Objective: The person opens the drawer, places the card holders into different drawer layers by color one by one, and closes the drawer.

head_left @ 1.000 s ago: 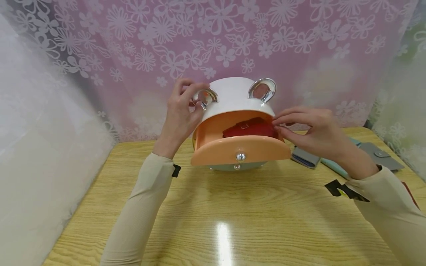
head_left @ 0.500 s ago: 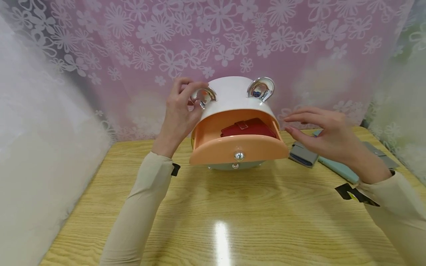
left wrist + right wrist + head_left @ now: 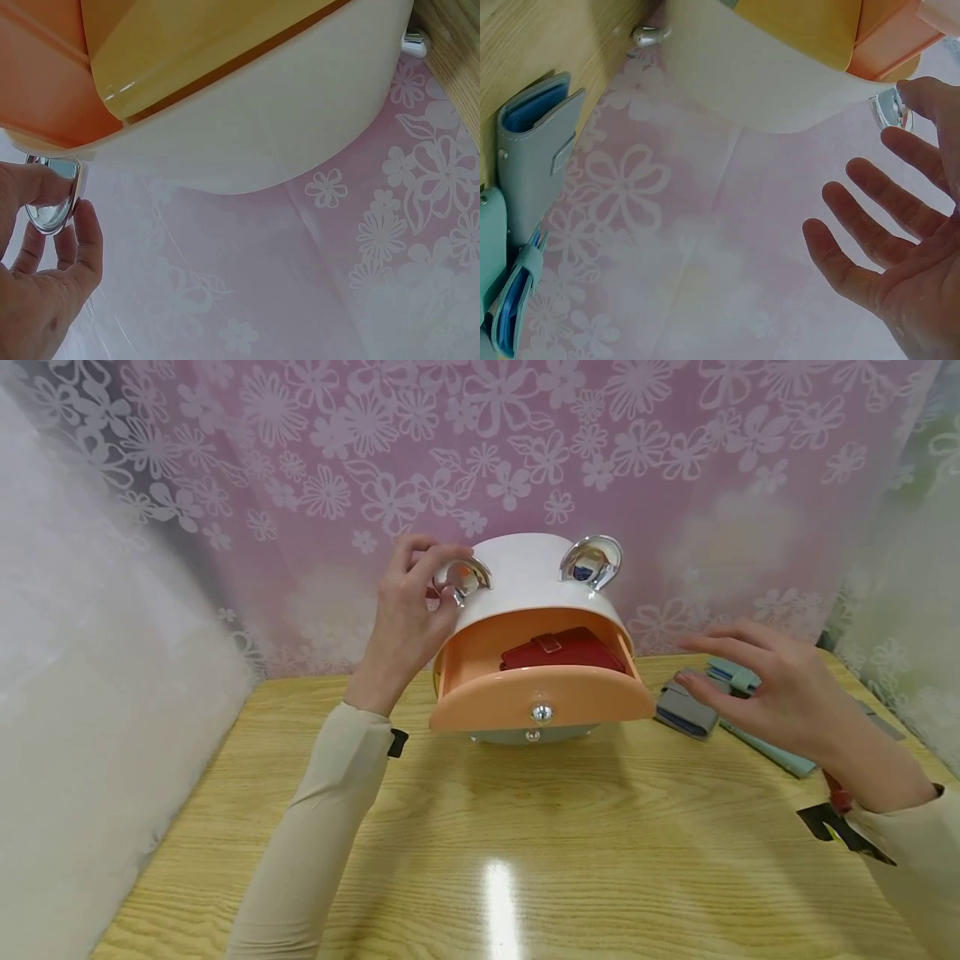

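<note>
A white rounded drawer box (image 3: 521,560) with two chrome ear-shaped loops stands at the back of the table. My left hand (image 3: 412,610) pinches its left chrome ear (image 3: 54,191) between thumb and fingers. The orange top drawer (image 3: 480,710) is pulled out, and a red wallet (image 3: 570,647) with a strap lies inside it. My right hand (image 3: 787,689) is in the air to the right of the box, apart from it and holding nothing. In the right wrist view its fingers (image 3: 870,202) are spread and relaxed.
Right of the box lie a grey wallet (image 3: 686,706), a long teal wallet (image 3: 768,752) and a smaller teal wallet with a strap (image 3: 521,289). Something red (image 3: 840,795) shows beside the right wrist. A pink floral curtain (image 3: 450,452) hangs close behind the box.
My right hand has let go of the red wallet, now lying in the drawer, and moved away to the right. My left hand has stayed on the ear.
</note>
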Motion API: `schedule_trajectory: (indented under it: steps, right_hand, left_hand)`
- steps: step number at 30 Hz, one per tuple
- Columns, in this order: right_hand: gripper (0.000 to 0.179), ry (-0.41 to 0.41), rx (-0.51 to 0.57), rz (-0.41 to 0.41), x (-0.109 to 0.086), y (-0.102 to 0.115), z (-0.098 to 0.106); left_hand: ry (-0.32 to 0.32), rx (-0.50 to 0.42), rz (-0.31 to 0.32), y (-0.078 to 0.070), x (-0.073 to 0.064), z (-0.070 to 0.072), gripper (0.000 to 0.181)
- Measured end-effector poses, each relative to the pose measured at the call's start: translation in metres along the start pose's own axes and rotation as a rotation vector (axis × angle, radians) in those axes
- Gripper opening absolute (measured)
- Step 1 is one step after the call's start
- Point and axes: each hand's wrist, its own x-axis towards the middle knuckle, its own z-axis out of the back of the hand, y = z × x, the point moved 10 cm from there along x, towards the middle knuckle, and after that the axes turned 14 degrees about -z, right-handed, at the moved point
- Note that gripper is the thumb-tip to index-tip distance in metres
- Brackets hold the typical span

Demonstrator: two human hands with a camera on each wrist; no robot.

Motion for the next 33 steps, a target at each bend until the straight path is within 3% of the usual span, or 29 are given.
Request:
schedule_trajectory:
  steps: [19,23,27,33]
  right_hand:
    - [0.072,0.016,-0.166,-0.072,-0.036,-0.014,-0.006]
    - [0.067,0.051,-0.171,-0.084,-0.046,-0.019,-0.011]
    - [0.040,0.099,-0.189,-0.104,-0.054,-0.024,-0.017]
    - [0.046,0.126,-0.212,-0.126,-0.064,-0.029,-0.022]
  left_hand:
    - [0.001,0.006,-0.004,-0.002,-0.001,0.001,0.032]
    - [0.000,0.005,-0.009,-0.002,0.000,0.000,0.032]
    - [0.004,0.004,-0.010,-0.002,0.000,0.000,0.031]
    - [0.010,0.001,-0.009,-0.002,0.000,0.000,0.030]
